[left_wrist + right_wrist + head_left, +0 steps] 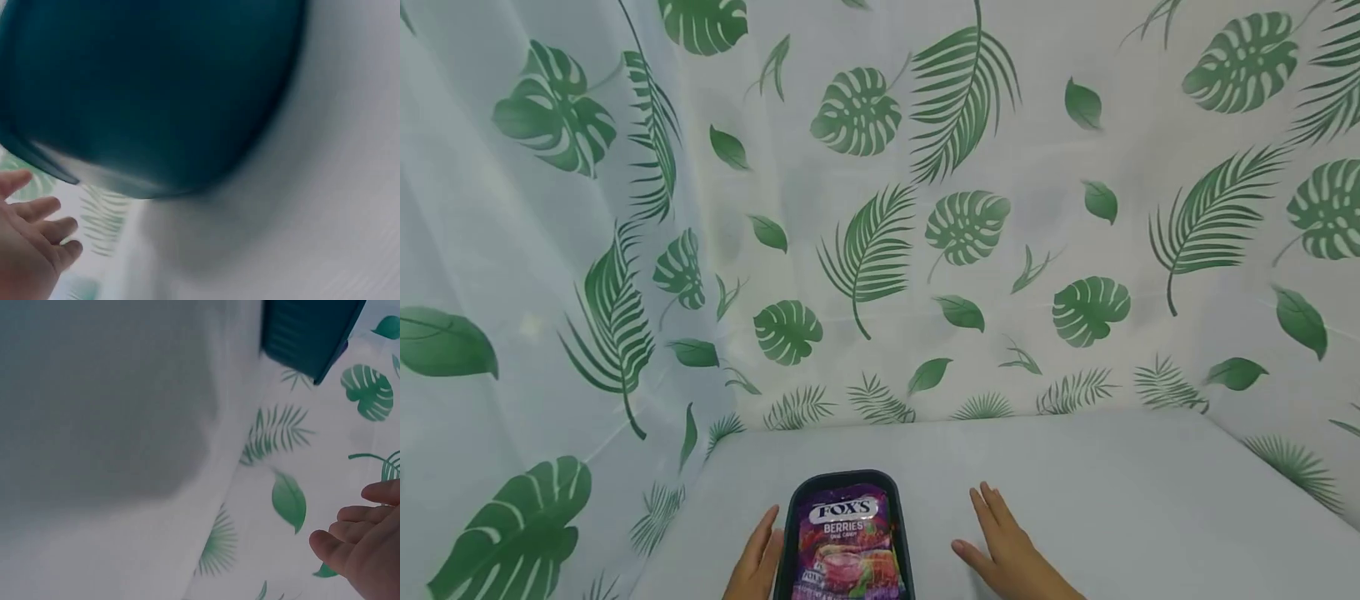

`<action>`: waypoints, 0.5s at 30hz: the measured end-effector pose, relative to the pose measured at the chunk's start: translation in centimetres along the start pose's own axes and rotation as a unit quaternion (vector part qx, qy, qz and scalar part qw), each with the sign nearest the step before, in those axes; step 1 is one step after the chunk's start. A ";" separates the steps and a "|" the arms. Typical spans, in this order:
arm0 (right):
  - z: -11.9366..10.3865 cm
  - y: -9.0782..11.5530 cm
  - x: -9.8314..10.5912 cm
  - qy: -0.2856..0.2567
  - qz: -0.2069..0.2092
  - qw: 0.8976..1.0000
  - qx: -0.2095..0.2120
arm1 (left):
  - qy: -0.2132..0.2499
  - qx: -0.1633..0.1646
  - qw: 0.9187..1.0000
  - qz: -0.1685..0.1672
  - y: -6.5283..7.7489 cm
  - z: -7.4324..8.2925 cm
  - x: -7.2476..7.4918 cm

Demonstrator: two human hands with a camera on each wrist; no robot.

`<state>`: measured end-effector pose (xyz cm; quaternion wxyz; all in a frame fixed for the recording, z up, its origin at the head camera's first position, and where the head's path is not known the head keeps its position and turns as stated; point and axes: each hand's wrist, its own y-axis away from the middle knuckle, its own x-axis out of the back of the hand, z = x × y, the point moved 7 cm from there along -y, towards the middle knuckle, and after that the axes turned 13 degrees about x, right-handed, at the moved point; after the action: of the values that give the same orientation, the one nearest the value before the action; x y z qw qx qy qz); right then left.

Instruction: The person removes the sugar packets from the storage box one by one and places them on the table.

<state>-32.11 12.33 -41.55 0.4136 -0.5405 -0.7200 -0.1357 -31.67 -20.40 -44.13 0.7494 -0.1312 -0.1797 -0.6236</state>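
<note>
I see the tray [850,477] on the desk [1075,483] between both hands, the bag [848,542] lying in it. I'd expect a stiff, smooth tray and a light, slippery bag; I'd take the tray by its long sides. My left hand [758,560], fingers extended, gripping nothing, is just beside it, contact unclear; my right hand [1011,552], spread and holding nothing, stands apart.

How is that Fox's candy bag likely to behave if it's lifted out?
The Fox's candy bag will probably flex, as its uneven, shiny face looks like thin packaging film. That gloss suggests it may be a little slippery. It seems unlikely to roll, since it lies inside the dark tray.
</note>
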 end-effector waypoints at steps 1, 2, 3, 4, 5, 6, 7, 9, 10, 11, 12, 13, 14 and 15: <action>-0.3 -0.4 0.0 -0.010 0.004 1.000 0.001 | 0.030 0.008 0.999 -0.008 -0.3 -0.1 -0.2; -0.7 -0.7 0.0 -0.022 0.008 1.000 0.002 | 0.055 0.011 0.998 -0.016 -0.6 -0.2 -0.6; -0.9 -1.1 0.0 -0.034 0.010 0.999 0.004 | 0.070 0.013 0.997 -0.022 -0.9 -0.3 -1.0; -1.1 -1.4 -0.2 -0.043 0.012 0.999 0.003 | 0.080 0.016 0.996 -0.036 -1.2 -0.5 -1.5; -1.4 -1.8 -0.4 -0.053 0.012 0.999 0.005 | 0.086 0.028 0.994 -0.054 -1.4 -0.7 -2.0; -1.6 -2.1 -0.6 -0.062 0.010 0.998 0.008 | 0.091 0.033 0.993 -0.070 -1.5 -0.9 -2.5; -1.8 -2.4 -0.8 -0.072 0.011 0.997 0.011 | 0.096 0.046 0.990 -0.092 -1.6 -1.2 -3.0; -2.4 -3.1 -1.2 -0.092 0.014 0.995 0.021 | 0.106 0.058 0.985 -0.122 -1.6 -1.5 -3.6; -2.8 -3.5 -1.4 -0.105 0.017 0.994 0.028 | 0.109 0.057 0.983 -0.134 -1.7 -1.6 -3.8; -3.2 -3.9 -1.6 -0.117 0.020 0.992 0.036 | 0.116 0.059 0.981 -0.146 -1.7 -1.6 -3.9; -3.6 -4.2 -1.8 -0.128 0.024 0.991 0.040 | 0.121 0.060 0.978 -0.156 -1.7 -1.7 -4.0; -4.0 -4.6 -2.0 -0.139 0.028 0.989 0.041 | 0.128 0.063 0.976 -0.168 -1.7 -1.8 -4.0; -4.4 -4.9 -2.4 -0.150 0.031 0.987 0.040 | 0.127 0.061 0.975 -0.171 -1.6 -1.9 -3.9; -4.8 -5.2 -2.8 -0.160 0.034 0.986 0.037 | 0.124 0.063 0.975 -0.174 -1.6 -2.1 -3.8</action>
<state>-34.37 5.41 -39.32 0.3176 -0.5636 -0.7625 -0.0065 -33.63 -18.21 -47.69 0.6526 0.0275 -0.1446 -0.7433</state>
